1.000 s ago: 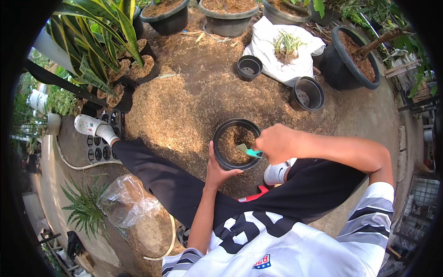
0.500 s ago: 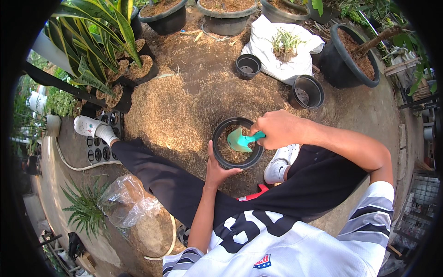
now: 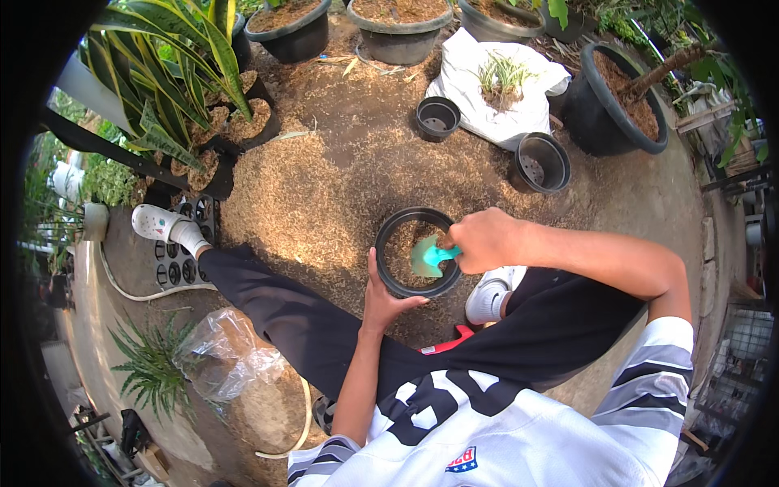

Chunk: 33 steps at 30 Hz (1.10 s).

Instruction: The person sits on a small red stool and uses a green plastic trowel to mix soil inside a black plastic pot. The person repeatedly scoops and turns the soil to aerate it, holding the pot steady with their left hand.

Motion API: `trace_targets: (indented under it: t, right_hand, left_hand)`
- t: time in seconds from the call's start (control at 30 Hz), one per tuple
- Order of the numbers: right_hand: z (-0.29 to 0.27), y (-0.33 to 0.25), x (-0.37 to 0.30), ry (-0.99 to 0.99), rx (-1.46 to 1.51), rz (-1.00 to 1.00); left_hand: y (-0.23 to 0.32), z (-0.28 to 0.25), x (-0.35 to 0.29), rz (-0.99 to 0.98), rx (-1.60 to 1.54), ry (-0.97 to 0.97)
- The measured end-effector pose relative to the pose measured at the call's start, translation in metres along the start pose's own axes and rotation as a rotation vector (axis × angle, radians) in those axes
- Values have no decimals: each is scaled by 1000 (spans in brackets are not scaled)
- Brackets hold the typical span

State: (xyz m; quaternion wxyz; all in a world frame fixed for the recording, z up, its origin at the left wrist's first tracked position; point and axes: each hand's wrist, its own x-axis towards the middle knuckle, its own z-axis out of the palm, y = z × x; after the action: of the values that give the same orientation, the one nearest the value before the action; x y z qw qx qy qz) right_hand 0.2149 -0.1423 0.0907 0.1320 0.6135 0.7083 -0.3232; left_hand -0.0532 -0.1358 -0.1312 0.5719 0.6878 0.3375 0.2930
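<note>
Closest in, I see part of a red tool [image 3: 449,341] beside the person's right thigh on the bare ground [image 3: 284,195]. Just beyond it, a round black nursery pot [image 3: 403,290] sits mouth up between the spread legs, with loose brown planting mix [image 3: 398,250] inside. The left hand [image 3: 381,302] is spread wide, fingers along the pot's left edge, thumb stretched along its near edge. At the pot's right edge, the right hand [image 3: 487,241] is closed around the handle of a green trowel [image 3: 423,258], its blade within the rim; I can't tell how deep. Farther out, a spider plant [image 3: 501,77] rests on a white sack [image 3: 461,89], with one smaller black pot [image 3: 422,111] by the sack's near left corner. Large dark tubs [image 3: 398,45] line the ground's far edge.
</note>
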Motion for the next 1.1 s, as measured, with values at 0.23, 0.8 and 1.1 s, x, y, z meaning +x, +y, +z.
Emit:
trace_targets:
  t: [0.23, 0.8, 1.1]
  right_hand:
    - [-13, -2, -6, 217, -197, -99]
    - [-12, -12, -8, -25, 45, 19]
    - [9, 7, -2, 5, -35, 44]
  left_hand:
    - [5, -1, -1, 6, 27, 5]
    - [-1, -2, -1, 9, 22, -9]
    - [1, -1, 2, 27, 57, -7]
